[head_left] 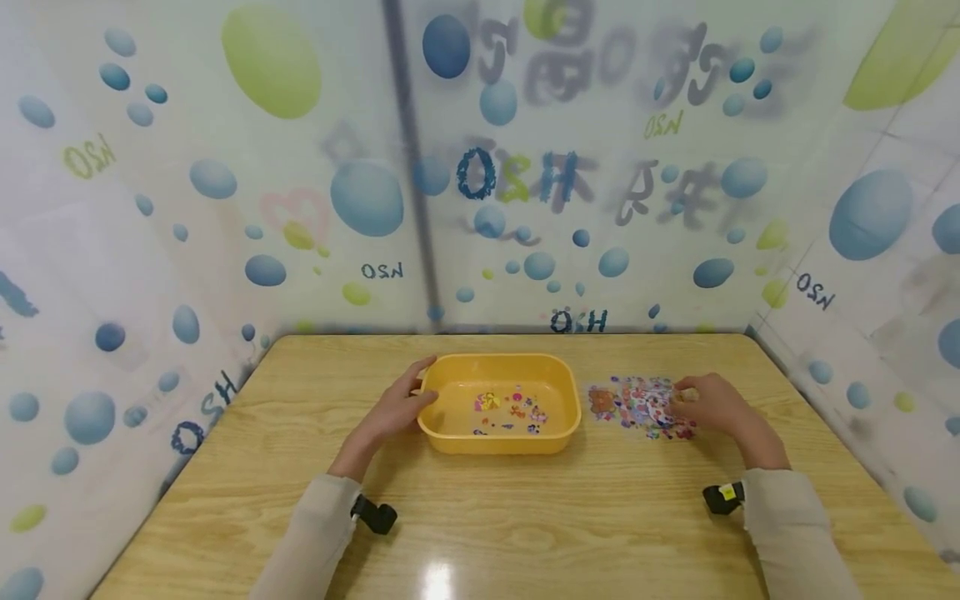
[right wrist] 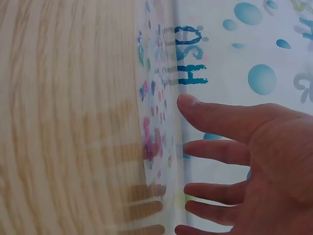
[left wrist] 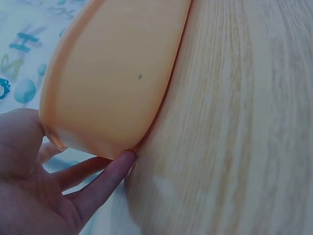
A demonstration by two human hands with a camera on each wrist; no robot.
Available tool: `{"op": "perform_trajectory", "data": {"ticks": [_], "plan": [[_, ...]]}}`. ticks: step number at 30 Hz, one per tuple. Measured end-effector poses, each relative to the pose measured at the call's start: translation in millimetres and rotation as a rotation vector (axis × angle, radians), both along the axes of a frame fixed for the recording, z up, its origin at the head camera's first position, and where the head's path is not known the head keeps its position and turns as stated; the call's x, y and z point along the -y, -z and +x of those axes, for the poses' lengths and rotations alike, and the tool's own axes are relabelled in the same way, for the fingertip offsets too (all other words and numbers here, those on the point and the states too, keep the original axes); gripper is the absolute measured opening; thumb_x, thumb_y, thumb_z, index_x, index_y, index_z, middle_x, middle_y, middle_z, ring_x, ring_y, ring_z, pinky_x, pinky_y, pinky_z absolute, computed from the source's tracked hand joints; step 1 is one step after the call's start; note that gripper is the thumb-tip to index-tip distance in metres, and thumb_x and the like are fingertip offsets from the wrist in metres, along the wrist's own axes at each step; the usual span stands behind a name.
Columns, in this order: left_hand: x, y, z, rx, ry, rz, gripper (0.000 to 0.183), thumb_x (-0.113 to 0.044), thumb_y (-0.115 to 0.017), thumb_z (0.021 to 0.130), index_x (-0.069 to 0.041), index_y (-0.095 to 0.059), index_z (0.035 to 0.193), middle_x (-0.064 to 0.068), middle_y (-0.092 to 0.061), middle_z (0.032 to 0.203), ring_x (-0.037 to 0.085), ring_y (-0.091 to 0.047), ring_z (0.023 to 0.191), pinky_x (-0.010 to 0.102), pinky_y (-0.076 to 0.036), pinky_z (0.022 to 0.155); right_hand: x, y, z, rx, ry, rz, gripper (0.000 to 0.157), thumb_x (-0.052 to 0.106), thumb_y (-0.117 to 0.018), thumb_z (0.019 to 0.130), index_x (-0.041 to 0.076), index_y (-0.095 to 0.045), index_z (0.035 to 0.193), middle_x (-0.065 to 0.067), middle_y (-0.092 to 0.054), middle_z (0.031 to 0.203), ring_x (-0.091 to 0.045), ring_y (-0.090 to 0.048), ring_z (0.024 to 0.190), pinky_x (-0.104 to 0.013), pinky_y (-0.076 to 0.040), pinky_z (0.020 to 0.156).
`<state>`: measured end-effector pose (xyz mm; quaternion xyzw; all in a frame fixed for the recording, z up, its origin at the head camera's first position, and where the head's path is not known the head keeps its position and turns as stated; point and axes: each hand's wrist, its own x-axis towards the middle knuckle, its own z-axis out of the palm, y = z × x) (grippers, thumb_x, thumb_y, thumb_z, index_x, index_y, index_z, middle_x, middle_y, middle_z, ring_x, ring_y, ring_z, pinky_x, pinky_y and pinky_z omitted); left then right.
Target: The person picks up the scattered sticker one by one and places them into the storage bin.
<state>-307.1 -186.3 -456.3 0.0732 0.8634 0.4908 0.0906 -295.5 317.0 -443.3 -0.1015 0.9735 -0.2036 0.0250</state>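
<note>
A yellow plastic basin [head_left: 498, 445] stands on the table with several small colourful sticker-like pieces [head_left: 517, 410] on its floor. At its left end my left hand [head_left: 397, 404] grips the rim, thumb over the edge and fingers against the outside. Up close in the left wrist view, fingertips of the left hand [left wrist: 73, 188] touch the basin's outer wall [left wrist: 117, 78]. To the right of the basin lies a flat spread of colourful stickers [head_left: 633, 404], a brown bear among them. My right hand [head_left: 716, 410] hovers at its right side, fingers extended and apart in the right wrist view, holding nothing.
The wooden table [head_left: 487, 517] ends at a patterned curtain-like wall [head_left: 510, 250] with blue and green drops, which also closes both sides. A black wrist camera [head_left: 375, 514] sits by the left cuff, another [head_left: 722, 498] by the right.
</note>
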Motion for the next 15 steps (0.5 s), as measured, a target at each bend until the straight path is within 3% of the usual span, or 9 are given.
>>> {"op": "perform_trajectory", "data": {"ticks": [5,10,15], "plan": [[2.9,0.2,-0.1,-0.024,0.016,-0.015,0.059,-0.026,-0.053,0.098,-0.033,-0.026,0.151,0.017,-0.042,0.144,0.033,-0.050,0.122,0.037,-0.054,0.082,-2.3,5.1,-2.5,0.037,-0.010,0.043,0.062,0.034,-0.070,0.086,-0.011,-0.055,0.125,-0.037,-0.057,0.119,-0.052,-0.052,0.110,-0.060,-0.044,0.089],[2.5,0.3,-0.8,-0.025,0.027,0.004,0.060,-0.025,-0.053,0.098,-0.032,-0.026,0.151,0.020,-0.042,0.143,0.035,-0.050,0.121,0.036,-0.055,0.078,-0.5,8.4,-2.6,0.079,0.020,0.082,0.072,0.040,-0.071,0.084,-0.011,-0.051,0.131,-0.039,-0.050,0.126,-0.056,-0.043,0.116,-0.066,-0.037,0.095],[0.8,-0.4,-0.9,-0.015,0.027,0.018,0.059,-0.024,-0.053,0.099,-0.031,-0.026,0.151,0.021,-0.044,0.140,0.034,-0.054,0.116,0.035,-0.056,0.074,1.8,10.1,-2.0,0.101,0.046,0.099,0.072,0.039,-0.071,0.084,-0.009,-0.050,0.133,-0.039,-0.047,0.129,-0.056,-0.039,0.119,-0.068,-0.034,0.097]]}}
